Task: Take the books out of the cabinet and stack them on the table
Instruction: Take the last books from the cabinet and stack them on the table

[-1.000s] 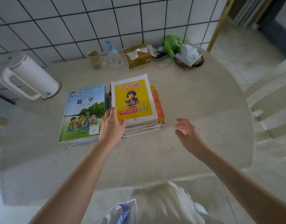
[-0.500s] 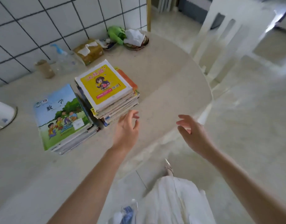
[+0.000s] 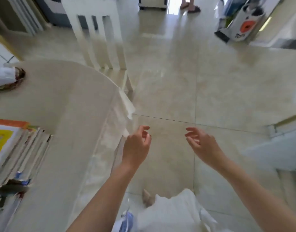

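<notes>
Books [image 3: 18,148]: stacked at the table's [image 3: 63,101] left edge; left hand [image 3: 135,148] and right hand [image 3: 202,146] off the table over the floor, grips apart, holding nothing; step judged between loads, next calling for the cabinet, unseen.

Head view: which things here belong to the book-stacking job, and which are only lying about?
Job:
stack of books
table
left hand, empty
right hand, empty

Lying about:
white chair
basket with cloth
printed bag
</notes>
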`<state>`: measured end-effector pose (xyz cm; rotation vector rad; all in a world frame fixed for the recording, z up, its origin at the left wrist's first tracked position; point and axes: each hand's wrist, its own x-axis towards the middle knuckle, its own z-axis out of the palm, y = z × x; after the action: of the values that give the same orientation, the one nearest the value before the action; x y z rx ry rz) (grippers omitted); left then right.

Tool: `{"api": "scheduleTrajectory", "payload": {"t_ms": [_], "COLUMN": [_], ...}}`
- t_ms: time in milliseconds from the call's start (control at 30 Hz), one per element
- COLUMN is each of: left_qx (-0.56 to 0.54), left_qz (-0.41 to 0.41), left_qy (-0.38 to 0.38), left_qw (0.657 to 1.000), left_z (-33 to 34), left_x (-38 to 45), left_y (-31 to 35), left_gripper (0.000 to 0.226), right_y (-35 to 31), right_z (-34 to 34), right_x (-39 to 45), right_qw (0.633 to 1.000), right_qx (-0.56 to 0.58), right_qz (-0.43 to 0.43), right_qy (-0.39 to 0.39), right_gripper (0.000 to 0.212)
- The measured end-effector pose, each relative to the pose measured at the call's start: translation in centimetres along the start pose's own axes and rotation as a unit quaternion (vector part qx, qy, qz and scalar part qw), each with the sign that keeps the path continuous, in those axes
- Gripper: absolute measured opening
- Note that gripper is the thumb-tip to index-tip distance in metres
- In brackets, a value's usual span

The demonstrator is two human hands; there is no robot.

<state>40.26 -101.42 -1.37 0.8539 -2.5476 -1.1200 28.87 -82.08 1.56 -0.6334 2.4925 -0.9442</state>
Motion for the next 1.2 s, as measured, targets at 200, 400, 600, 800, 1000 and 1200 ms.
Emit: {"api": "scheduleTrajectory", "payload": {"t_ms": [200, 400, 600, 800, 1000, 1200], "left_qx": [-0.018, -0.027, -0.04, -0.028, -0.043, -0.068], "left_qz": [0.08, 0.122, 0.179, 0.216, 0.274, 0.327], "left_qy": [-0.112, -0.216, -0.295, -0.355, -0.365, -0.392], "left_qw": [0.99, 0.968, 0.938, 0.909, 0.889, 0.857], "left_z": [10.4, 22.5, 32.5, 40.3, 47.2, 54.7], "left_x": [0.6, -1.0, -2.7, -1.4, 2.9, 9.0], "left_y": [9.4, 19.7, 28.8, 36.2, 44.7, 56.9], "left_gripper": [0.018, 0.018, 0.017, 0.015, 0.017, 0.019], "right_y": [10.2, 21.1, 29.6, 35.5, 41.5, 45.2], "right_z": [-8.1, -16.2, -22.8, -28.2, -33.3, -42.0], "right_x": [-5.1, -10.1, -13.3, -14.3, -11.6, -4.4], "right_qw": [0.988, 0.97, 0.95, 0.924, 0.884, 0.831], "right_qx": [0.042, 0.048, 0.059, 0.095, 0.165, 0.247], "right_qz": [0.095, 0.191, 0.265, 0.302, 0.35, 0.374], "right_qy": [0.118, 0.144, 0.152, 0.217, 0.261, 0.33], "right_gripper": [0.026, 0.025, 0.029, 0.025, 0.023, 0.032]}}
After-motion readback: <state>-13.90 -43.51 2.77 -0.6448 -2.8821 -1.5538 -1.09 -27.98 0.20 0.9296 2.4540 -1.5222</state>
